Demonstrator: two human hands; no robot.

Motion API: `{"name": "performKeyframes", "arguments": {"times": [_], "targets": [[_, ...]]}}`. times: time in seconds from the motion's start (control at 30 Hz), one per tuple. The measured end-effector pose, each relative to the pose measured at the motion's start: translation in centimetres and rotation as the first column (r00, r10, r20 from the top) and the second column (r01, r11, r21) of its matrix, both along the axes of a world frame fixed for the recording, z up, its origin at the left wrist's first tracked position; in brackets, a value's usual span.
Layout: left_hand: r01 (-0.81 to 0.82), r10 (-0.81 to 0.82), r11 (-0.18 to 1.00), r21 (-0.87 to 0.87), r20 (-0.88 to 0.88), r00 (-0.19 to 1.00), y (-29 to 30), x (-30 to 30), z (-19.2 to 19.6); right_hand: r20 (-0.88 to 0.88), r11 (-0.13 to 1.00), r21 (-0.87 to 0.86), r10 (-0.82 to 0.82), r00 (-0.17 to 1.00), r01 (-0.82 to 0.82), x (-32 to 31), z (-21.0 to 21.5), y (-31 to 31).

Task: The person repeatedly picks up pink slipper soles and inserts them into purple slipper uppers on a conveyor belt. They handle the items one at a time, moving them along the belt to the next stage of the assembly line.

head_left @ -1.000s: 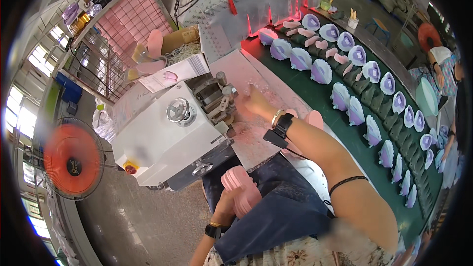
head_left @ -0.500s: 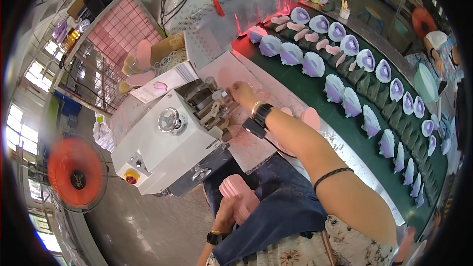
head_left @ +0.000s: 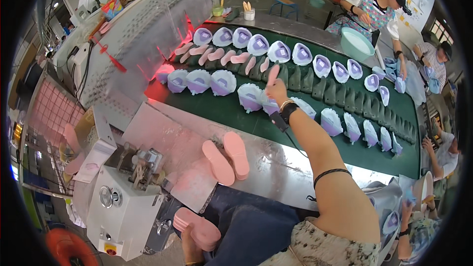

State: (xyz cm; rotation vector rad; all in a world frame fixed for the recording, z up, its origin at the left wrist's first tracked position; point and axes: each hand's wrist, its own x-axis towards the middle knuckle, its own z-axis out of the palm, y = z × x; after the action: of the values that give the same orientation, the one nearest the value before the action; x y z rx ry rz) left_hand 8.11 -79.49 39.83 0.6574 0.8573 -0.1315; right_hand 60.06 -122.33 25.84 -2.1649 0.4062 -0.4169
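My left hand [head_left: 191,246] is closed around a stack of pink shoe soles [head_left: 201,230] at my lap. With my right arm stretched out over the green conveyor belt [head_left: 207,114], my right hand [head_left: 277,90] grips one pink sole [head_left: 273,73] by its lower end. The sole points up beside the row of dark green shoe lasts [head_left: 319,86]. Pink soles [head_left: 215,54] lie on the lasts at the row's left part. Lilac and white shoe uppers [head_left: 257,45] line both sides of that row. Two piles of pink soles [head_left: 236,155] rest on the metal ledge nearer me.
At the left stands a white machine [head_left: 120,212] with a dial and a small metal head, pink dust beside it. Red light glows at a metal housing [head_left: 133,34] over the belt's left end. Co-workers [head_left: 379,10] sit along the far and right sides, near a green basin [head_left: 355,44].
My right hand has left the machine head and reached across to the belt with a sole. The view has swung right. My left hand still holds its stack.
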Motion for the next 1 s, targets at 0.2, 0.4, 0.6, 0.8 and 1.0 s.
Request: {"name": "performKeyframes", "arguments": {"times": [0.2,0.4,0.6,0.8,1.0], "targets": [[0.087,-0.088,0.996,0.029,0.026,0.996,-0.7,2.3,0.2,-0.020,0.984,0.144,0.107,0.994,-0.103,4.5,-4.2,-8.7],[-0.156,0.156,0.988,0.012,-0.042,0.987,-2.6,0.2,1.4,0.027,0.524,0.613,0.734,0.678,-0.592,-9.1,11.9,18.6],[0.115,-0.097,0.945,0.308,-0.073,0.993,-1.9,2.9,2.4,-0.092,0.086,0.350,0.994,0.057,-0.933,-33.5,16.9,24.4],[-0.023,0.021,0.999,0.047,0.046,0.999,-0.5,0.8,2.7,-0.057,0.227,0.657,0.966,0.253,-0.719,-32.6,12.4,27.7],[-0.020,0.030,0.985,-0.171,0.055,0.998,-0.3,-2.5,4.1,-0.178,0.452,0.674,0.867,0.465,-0.584,-22.8,11.1,35.4]]}}
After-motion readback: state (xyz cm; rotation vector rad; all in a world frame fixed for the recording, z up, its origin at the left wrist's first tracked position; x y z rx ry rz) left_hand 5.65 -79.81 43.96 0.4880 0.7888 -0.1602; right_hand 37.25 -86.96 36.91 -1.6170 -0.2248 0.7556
